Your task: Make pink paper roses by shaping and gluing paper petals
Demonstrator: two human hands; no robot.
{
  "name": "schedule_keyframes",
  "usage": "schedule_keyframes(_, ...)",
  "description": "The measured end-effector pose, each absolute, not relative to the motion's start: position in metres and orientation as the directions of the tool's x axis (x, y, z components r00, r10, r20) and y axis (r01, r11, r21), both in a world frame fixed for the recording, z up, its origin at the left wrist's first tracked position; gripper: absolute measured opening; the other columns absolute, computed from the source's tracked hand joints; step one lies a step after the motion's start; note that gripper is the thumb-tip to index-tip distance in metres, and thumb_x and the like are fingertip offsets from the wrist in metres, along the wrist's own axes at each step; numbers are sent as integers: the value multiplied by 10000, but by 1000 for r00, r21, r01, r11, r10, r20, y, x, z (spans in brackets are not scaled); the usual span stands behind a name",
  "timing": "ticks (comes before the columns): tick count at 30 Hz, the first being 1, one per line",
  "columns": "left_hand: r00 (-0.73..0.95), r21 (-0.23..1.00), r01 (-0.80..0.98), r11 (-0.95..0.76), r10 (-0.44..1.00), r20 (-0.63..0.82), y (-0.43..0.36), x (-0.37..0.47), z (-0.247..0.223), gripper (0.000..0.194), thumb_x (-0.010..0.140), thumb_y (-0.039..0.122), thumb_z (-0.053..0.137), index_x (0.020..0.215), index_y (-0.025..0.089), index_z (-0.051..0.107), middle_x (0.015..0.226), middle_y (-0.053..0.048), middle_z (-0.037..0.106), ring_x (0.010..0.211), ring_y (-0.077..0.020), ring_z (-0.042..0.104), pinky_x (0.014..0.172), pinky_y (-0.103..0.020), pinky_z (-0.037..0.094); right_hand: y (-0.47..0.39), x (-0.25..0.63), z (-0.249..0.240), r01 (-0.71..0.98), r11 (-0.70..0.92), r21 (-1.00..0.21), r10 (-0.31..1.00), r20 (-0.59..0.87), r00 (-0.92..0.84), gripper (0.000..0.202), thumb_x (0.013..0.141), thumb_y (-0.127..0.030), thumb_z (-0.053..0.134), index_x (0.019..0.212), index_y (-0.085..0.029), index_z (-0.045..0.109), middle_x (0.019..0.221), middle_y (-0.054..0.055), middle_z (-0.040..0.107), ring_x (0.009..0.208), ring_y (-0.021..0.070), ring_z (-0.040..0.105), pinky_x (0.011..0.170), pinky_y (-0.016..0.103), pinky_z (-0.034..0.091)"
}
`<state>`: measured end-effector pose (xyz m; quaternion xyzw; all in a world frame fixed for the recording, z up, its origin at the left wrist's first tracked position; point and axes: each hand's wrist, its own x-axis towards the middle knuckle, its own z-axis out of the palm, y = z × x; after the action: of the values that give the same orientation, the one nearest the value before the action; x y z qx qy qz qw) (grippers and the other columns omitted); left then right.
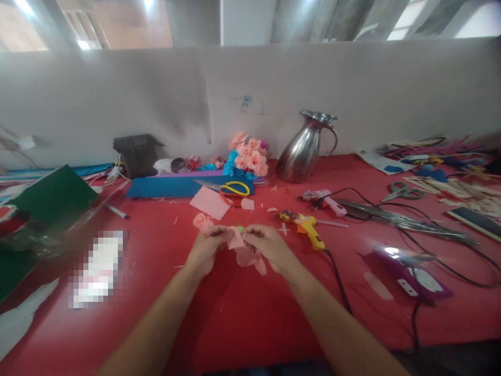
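Near the middle of the red table, a small pink paper piece (235,237) is stretched between both hands. My left hand (207,248) pinches its left side, and my right hand (266,244) pinches the right side. Just below lie more pink petal-shaped pieces (246,257) on the table. A pink paper rose (202,222) sits beside my left hand's fingers. Something small and green (240,228) shows behind the held paper. Beyond the hands are a pink paper stack (210,202) and yellow-handled scissors (235,188).
A yellow glue gun (311,232) and a pink one (334,204) with black cords lie right on the red table (250,324). Behind stand a steel jug (301,151) and a pink flower bunch (252,156). Green sheets (55,196) are at left, wire stems (407,222) at right.
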<state>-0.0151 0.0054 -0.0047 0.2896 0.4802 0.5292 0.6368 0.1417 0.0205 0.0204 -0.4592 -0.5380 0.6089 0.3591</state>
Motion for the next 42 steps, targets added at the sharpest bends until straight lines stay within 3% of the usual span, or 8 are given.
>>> schedule_keyframes(4,1,894,-380,238,967,-257,5,-16,-3,191,557,252,768,684,145,673,632,1,605,584,-81,515,554,-194,361,22,142,19,11,-201,-979,925,-194,-326,111,645,-273,604,628,-166,579,529,-41,514,477,64,427,463,203,298)
schedule_keyframes(10,-5,942,-312,126,991,-134,3,-15,-1,364,588,224,739,948,202,691,814,-17,651,679,-101,525,605,-207,383,29,145,8,-94,-329,-940,903,-284,-323,187,634,-315,637,577,-161,548,454,-41,485,397,51,371,394,202,229)
schedule_keyframes(16,-51,954,-287,88,993,-107,3,-12,1,262,579,232,741,836,187,714,809,-27,663,774,-147,558,709,-245,413,29,146,7,-105,-336,-936,896,-284,-340,204,611,-320,674,583,-150,565,445,-36,500,400,50,391,394,195,226)
schedule_keyframes(32,-156,978,-196,76,982,-108,5,-15,5,127,613,266,696,663,154,667,579,10,570,556,-99,465,586,-232,362,28,144,8,-6,-285,-959,931,-275,-239,201,622,-343,636,582,-164,551,454,-42,479,402,57,388,395,200,243)
schedule_keyframes(35,-238,981,-185,62,965,-106,7,-19,1,143,609,278,694,647,155,634,581,26,546,522,-76,416,541,-217,324,31,147,3,113,-222,-969,951,-241,-194,120,648,-286,582,611,-173,566,501,-32,509,435,74,428,432,212,287)
schedule_keyframes(37,-287,981,-185,63,951,-115,9,-23,-2,170,617,302,690,671,156,621,583,36,524,503,-63,382,510,-207,294,33,149,-1,325,-114,-939,970,-176,-166,73,640,-247,576,612,-180,579,551,-13,554,491,99,478,476,230,317)
schedule_keyframes(40,-329,981,-185,64,936,-123,10,-30,-4,213,625,331,688,726,156,623,592,39,511,496,-57,368,499,-202,280,35,154,-4,641,51,-766,987,-59,-150,56,640,-230,588,600,-192,588,586,9,587,572,136,518,512,249,305)
schedule_keyframes(42,-349,980,-190,60,929,-125,11,-33,-3,239,613,342,698,745,155,629,597,36,514,492,-55,365,499,-204,281,36,158,-3,719,78,-691,991,-27,-134,37,654,-235,587,677,-208,596,612,6,596,589,140,518,515,247,292)
